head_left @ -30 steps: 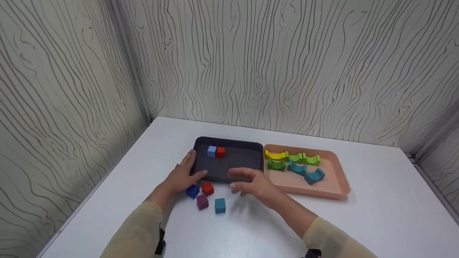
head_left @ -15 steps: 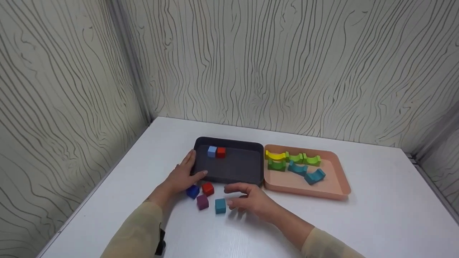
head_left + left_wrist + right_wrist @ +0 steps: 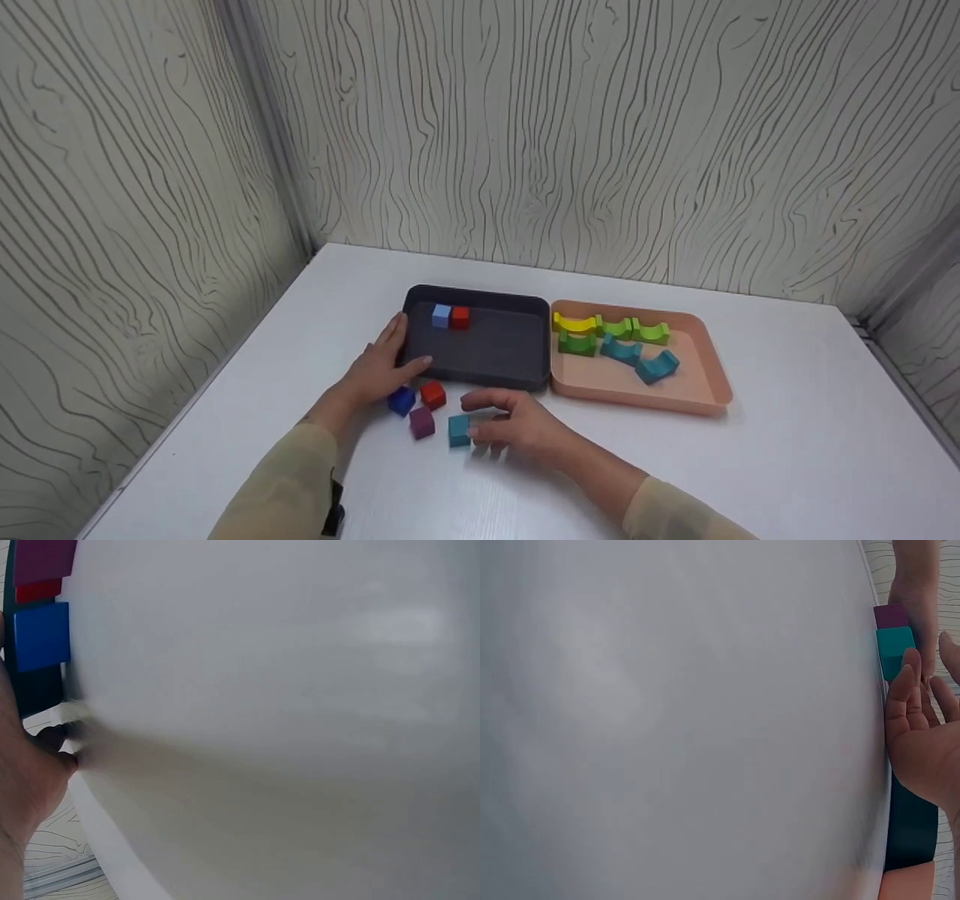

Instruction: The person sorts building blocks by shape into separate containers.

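My left hand (image 3: 376,369) rests on the left end of the dark tray (image 3: 480,375), fingers along its outer side and thumb over the front rim. My right hand (image 3: 521,426) is at the teal cube (image 3: 459,430), fingers apart and loosely bent, the thumb overlapping the cube's right side in the head view. In the right wrist view, fingertips reach right to the teal cube (image 3: 895,651). Left of it lie a purple cube (image 3: 422,422), a red cube (image 3: 433,394) and a blue cube (image 3: 401,401), the blue one close under the left hand.
Inside the dark tray sit a light blue cube (image 3: 442,316) and another red cube (image 3: 460,318). A peach tray (image 3: 697,386) adjoins it on the right, holding several curved blocks, including a yellow block (image 3: 575,323) and a teal block (image 3: 658,367). Patterned walls stand behind and left of the white table.
My right hand has come down from over the dark tray's front edge, then slightly left to the teal cube. My left hand and the cubes stay put.
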Motion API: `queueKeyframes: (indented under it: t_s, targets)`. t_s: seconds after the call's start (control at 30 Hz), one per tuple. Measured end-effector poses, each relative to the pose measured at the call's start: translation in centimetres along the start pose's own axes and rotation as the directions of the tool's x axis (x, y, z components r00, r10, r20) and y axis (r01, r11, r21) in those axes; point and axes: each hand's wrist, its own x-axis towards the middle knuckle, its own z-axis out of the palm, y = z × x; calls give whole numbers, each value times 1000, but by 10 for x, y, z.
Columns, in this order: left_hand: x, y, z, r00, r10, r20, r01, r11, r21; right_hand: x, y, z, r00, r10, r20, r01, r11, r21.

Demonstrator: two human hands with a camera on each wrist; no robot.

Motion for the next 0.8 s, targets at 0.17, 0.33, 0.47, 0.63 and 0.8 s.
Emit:
queueKeyframes:
  t_s: [0.17, 0.33, 0.47, 0.63, 0.8]
  targets:
    - [0, -2, 0, 1000, 18, -3, -18, 1000, 9, 0, 4, 2, 1000, -17, -8, 17, 1000, -11]
    - [-1, -3, 0, 1000, 24, 0, -24, 1000, 0, 2, 8, 4, 1000, -10, -13, 10, 1000, 3]
    - [-2, -3, -1, 1000, 15, 7, -15, 1000, 4, 3, 9, 6, 1000, 2, -19, -2, 1000, -28]
    - [-2, -1, -1, 1000, 2, 12, -2, 1000, 9, 2, 9, 8, 999, 5, -43, -8, 997, -77]
    - [-1, -1, -1, 1000, 2, 12, -2, 1000, 1, 2, 8, 11, 997, 9, -71, -17, 993, -115]
